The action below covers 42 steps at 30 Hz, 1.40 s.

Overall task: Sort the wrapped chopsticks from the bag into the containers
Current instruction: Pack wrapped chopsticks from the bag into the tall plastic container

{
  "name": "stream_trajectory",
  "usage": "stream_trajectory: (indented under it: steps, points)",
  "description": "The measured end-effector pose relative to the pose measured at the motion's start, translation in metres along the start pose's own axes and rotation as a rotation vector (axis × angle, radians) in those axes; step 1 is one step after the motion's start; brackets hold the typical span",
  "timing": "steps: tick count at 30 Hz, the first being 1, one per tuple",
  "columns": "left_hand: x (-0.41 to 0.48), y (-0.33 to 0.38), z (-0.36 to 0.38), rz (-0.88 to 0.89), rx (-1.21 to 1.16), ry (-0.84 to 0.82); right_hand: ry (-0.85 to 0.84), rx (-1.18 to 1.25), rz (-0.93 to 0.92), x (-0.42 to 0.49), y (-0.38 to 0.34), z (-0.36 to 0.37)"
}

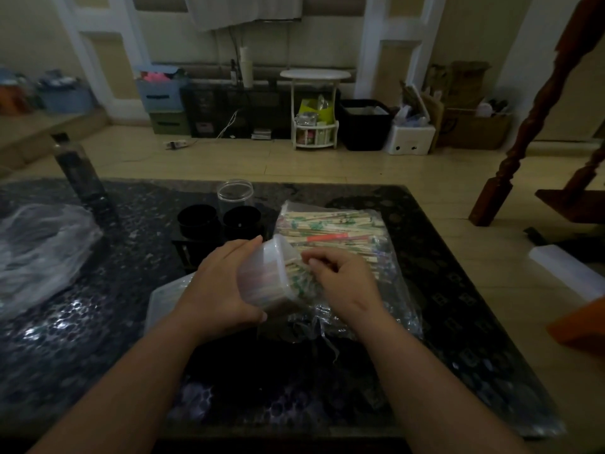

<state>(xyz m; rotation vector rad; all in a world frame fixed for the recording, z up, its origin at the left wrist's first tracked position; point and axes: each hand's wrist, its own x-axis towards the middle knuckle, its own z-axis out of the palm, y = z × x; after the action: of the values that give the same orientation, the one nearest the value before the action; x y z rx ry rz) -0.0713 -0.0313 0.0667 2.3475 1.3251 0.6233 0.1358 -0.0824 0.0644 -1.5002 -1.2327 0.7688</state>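
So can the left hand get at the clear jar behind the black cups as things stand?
Probably not right now. The left hand is wrapped around the translucent tub that the right hand is filling. The clear jar stands open behind the two black cups, so reaching it means going over them.

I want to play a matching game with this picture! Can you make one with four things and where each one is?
Things:
1. translucent tub
2. clear jar
3. black cups
4. bag of chopsticks

Where or how:
A. lying flat on the table, right of the cups
B. tilted, held in the left hand
C. standing empty behind the black cups
D. side by side in front of the clear jar

Pairs: 1-B, 2-C, 3-D, 4-A
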Motion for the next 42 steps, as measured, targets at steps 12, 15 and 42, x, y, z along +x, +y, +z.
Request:
stream_trajectory:
  steps: [12, 15, 42]
  points:
    - [0.000, 0.000, -0.003, -0.012, 0.011, 0.057, -0.265, -0.782, 0.320, 0.008, 0.021, -0.034]
    - [0.001, -0.001, -0.002, -0.027, 0.014, 0.068, -0.389, -0.931, 0.507, 0.002, 0.022, -0.030]
    - [0.019, -0.004, -0.005, -0.071, -0.037, 0.111, -0.352, -1.092, 0.320, 0.058, 0.080, -0.004]
